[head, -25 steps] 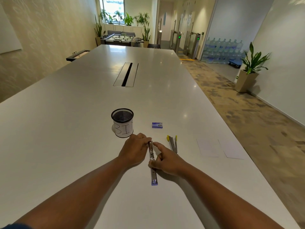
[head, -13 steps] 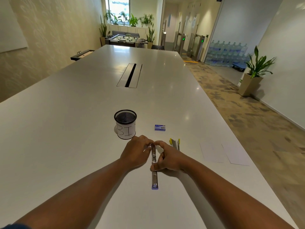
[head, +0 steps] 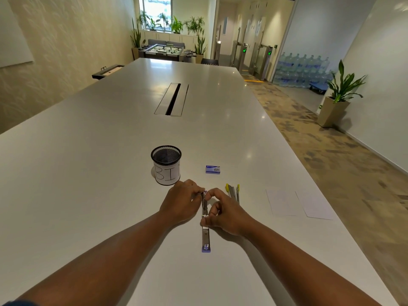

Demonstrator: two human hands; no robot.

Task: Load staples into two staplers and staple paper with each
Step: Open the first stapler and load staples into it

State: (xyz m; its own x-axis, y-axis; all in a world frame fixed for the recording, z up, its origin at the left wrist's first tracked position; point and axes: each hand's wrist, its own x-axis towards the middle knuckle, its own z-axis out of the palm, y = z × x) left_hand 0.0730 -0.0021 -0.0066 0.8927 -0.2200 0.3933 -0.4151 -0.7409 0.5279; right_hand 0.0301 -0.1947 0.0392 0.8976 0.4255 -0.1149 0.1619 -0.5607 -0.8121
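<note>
Both hands are working on the purple stapler [head: 205, 219], which is lying opened flat on the surface [head: 88, 173], stretching toward the person. The left hand [head: 180, 203] is pinching its far end with curled fingers; the right hand [head: 223, 212] is gripping the middle, thumb low on the metal channel. A second ago the right fingers were resting flatter near the far tip; they are now curling down and closing in, likely seating staples in the track. The yellow stapler [head: 233, 192] is lying just right of the right hand, the staple box [head: 212, 169] just beyond both hands, the paper sheets [head: 298, 203] farther right, the bin cup [head: 166, 164] just beyond the left hand.
</note>
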